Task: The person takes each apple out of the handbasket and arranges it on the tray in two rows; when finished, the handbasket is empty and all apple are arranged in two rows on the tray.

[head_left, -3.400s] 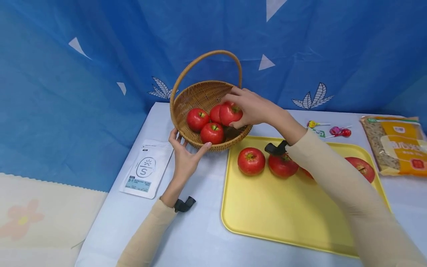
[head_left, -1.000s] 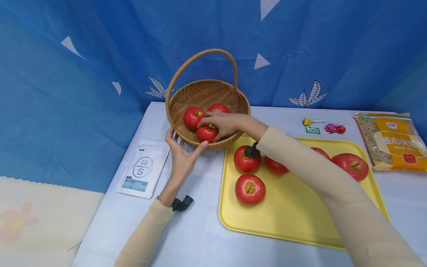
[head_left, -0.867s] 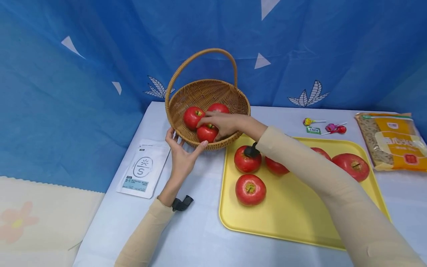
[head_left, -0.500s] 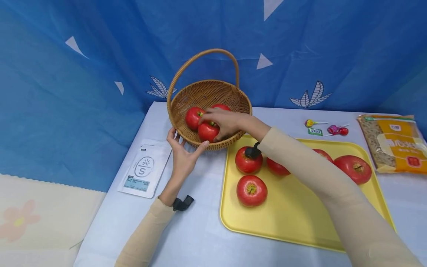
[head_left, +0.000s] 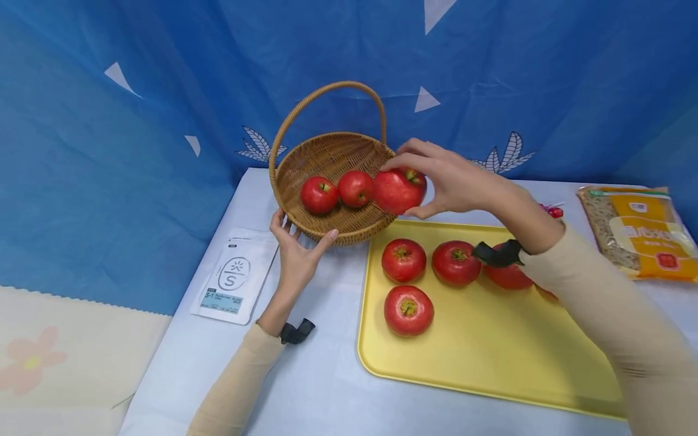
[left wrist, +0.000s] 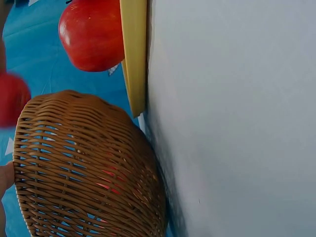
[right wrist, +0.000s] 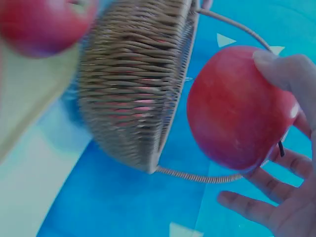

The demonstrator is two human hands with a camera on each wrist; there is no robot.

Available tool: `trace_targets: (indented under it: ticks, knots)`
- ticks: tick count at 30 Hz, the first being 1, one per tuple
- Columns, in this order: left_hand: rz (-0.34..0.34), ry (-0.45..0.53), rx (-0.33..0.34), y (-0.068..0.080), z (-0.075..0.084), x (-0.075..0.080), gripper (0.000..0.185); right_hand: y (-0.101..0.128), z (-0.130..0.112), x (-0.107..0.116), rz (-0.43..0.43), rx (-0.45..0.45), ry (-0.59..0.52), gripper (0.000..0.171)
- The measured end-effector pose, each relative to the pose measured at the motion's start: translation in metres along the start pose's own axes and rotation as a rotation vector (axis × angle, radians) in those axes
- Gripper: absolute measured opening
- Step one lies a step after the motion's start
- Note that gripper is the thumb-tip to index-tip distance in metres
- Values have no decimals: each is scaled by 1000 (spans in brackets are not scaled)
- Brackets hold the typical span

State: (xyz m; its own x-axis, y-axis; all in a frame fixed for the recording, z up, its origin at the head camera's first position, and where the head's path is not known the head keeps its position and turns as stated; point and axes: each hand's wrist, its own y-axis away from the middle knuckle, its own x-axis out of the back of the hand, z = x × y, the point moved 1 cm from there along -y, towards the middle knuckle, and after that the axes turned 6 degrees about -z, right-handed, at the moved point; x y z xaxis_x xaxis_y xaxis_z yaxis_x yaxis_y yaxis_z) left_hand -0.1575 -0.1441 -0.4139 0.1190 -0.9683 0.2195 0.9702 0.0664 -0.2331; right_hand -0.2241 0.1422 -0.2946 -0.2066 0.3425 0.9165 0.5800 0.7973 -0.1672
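Observation:
My right hand (head_left: 455, 178) grips a red apple (head_left: 399, 192) between thumb and fingers, raised at the right rim of the wicker basket (head_left: 332, 151). In the right wrist view the held apple (right wrist: 239, 108) is in front of the basket's handle. The left hand (head_left: 299, 260) holds the basket's front left rim, thumb on the rim, its other fingers partly hidden behind. The basket is tilted toward me, with two apples (head_left: 319, 195) side by side inside it. Several more apples (head_left: 408, 310) sit on a yellow tray (head_left: 474, 363); my right forearm covers part of them.
A white pouch (head_left: 234, 275) lies left of the left hand. Lollipops (head_left: 555, 212), mostly hidden by the right arm, lie behind the tray. An orange bag of grain (head_left: 640, 233) is at the far right. A blue curtain (head_left: 338, 42) hangs behind the table.
An apple held over the basket earlier now sits at the tray's front left. The right hand has since gripped another apple and lifted it rightward. The left hand stays on the basket.

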Motion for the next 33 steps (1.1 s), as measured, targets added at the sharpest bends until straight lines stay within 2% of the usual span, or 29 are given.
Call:
trace_targets:
  ticks: [4,9,13,17,22,27,33]
  knots:
    - [-5,-4,10,4,17,1,105,48,-6,-8,-11,-62,29,74]
    - [-8,-9,25,6,21,1,103,100,-18,-32,-22,-124,68,77]
    - [-6,-8,15,5,22,2,103,130,-29,-54,17,-136,92,81]
    - [2,-12,21,5,23,2,102,145,-40,-70,-20,-164,127,80]
    - [3,-18,38,6,25,2,102,155,-43,-84,-91,-251,77,76]
    - [-3,-18,41,6,24,0,102,163,-36,-102,-104,-291,55,75]
    - [-9,-15,20,6,24,-2,102,169,-32,-117,-66,-297,75,74]
